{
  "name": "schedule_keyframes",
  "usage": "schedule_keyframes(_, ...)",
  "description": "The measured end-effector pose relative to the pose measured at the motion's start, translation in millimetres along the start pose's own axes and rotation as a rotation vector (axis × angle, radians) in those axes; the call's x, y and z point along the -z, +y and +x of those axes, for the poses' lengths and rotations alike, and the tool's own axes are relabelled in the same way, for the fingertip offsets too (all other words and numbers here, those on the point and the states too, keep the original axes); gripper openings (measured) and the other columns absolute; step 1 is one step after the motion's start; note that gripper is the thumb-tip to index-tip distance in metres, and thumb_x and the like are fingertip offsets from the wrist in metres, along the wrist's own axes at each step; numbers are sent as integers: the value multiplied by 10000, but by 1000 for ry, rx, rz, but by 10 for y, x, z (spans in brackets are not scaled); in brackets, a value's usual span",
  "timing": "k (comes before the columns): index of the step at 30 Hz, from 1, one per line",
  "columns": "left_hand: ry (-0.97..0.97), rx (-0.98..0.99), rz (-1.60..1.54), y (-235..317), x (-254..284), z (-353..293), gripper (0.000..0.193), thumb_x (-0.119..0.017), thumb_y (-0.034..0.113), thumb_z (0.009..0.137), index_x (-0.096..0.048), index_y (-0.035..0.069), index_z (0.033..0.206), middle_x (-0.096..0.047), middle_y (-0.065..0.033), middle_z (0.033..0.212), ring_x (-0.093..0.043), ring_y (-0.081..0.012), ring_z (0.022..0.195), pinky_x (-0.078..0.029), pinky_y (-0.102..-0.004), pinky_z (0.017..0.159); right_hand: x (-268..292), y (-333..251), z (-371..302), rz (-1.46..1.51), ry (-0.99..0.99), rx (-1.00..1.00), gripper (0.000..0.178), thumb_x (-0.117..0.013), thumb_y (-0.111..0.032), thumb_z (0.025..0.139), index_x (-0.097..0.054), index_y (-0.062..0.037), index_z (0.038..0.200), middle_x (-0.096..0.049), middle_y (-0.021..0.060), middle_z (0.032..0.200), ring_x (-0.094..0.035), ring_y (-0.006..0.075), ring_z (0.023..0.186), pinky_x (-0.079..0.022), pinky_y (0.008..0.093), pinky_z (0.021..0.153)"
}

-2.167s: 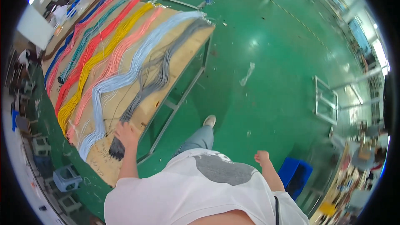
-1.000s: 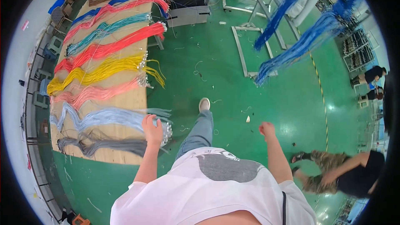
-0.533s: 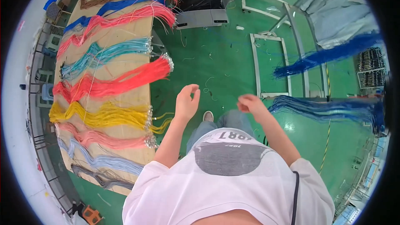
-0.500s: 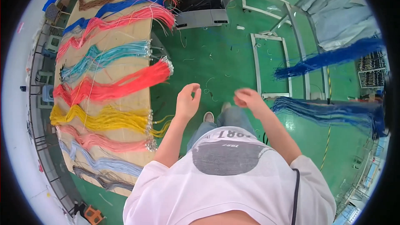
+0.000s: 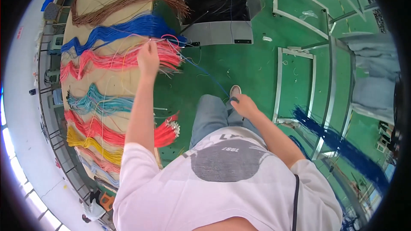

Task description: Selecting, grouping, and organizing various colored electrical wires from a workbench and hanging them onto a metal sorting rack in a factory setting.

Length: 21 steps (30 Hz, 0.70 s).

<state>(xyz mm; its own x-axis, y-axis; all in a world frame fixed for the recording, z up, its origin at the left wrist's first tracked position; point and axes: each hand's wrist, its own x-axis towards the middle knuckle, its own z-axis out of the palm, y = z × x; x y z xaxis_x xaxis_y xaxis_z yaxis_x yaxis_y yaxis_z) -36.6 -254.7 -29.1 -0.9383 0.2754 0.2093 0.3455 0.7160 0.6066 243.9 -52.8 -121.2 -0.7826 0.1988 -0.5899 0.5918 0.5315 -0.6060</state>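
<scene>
My left hand (image 5: 148, 60) reaches over the table with its fingers pinched, above a pink-red wire bundle (image 5: 115, 58) and beside a bright blue wire bundle (image 5: 132, 30). Thin wires meet its fingertips; their exact ends are too fine to see. Low in front of my legs, my right hand (image 5: 245, 105) is closed on a blue wire (image 5: 209, 76), with a dark bit showing at the fingers. That wire slants up and left toward the bundle ends at the table's edge.
On the table (image 5: 92, 0) lie brown (image 5: 128, 0), teal (image 5: 102, 102), red (image 5: 98, 127) and yellow (image 5: 96, 145) wire bundles. A grey box (image 5: 218, 32) holding black wires stands beyond its right edge. Metal frames (image 5: 280, 81) stand right, with dark blue wires (image 5: 338, 143) hanging.
Both hands were free over the floor before. My left hand has moved forward and left over the wire bundles, and my right hand has taken hold of a blue wire. My view has shifted.
</scene>
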Motion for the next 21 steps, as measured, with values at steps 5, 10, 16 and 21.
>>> schedule_keyframes(5, -385, -106, 373, -502, -981, 1390, 231, -473, 181, 769, -594, -7, 828, -585, -211, 816, -569, -341, 812, -464, -376, 687, 260, 33, -15, 148, -54, -171, 327, -543, -228, 753, -543, 1, 986, -590, 174, 885, -563, 302, 828, -444, 347, 734)
schedule_keyframes(10, -895, -29, 1063, -768, -1649, 1280, 206, -473, 137, 762, -655, 88, 844, -628, -96, 893, -605, -257, 837, -493, -381, 620, 398, -26, -146, 350, 130, -445, 308, -541, -208, 759, -545, 5, 982, -604, 167, 904, -585, 284, 830, -457, 333, 734)
schedule_keyframes(16, -1131, -337, 1304, -906, -1785, 1056, 176, -514, 155, 730, -666, 128, 814, -634, -22, 825, -604, -206, 729, -438, -374, 449, 397, -75, 61, 437, 153, -483, 297, -538, -192, 773, -541, 7, 993, -607, 171, 885, -594, 268, 815, -462, 330, 729)
schedule_keyframes(21, -1381, -379, 1437, -727, -1793, 1100, 214, -524, 149, 721, -645, 80, 883, -610, -58, 846, -585, -228, 688, -449, -413, 459, 601, -437, 480, 381, 168, -412, 285, -541, -186, 763, -545, 16, 965, -593, 173, 909, -581, 263, 828, -455, 325, 734)
